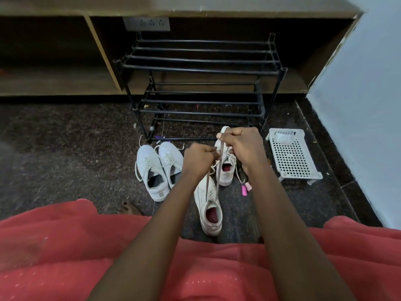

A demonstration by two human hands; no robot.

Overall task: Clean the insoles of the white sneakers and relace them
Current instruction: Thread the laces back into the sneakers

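A dark speckled stone floor [76, 148] runs up to a black shoe rack [195, 71]. Over it the right grip [240, 146] pinches the top of a flat pale lace [217, 185], and the left grip [199, 159], just beside, is curled round the same lace. Two strands hang down over a white sneaker [208, 205] with a red insole [212, 215]. A second sneaker [225, 179] lies partly hidden behind the hands. Another white pair [152, 168] stands to the left, and a white perforated basket [293, 164] to the right.
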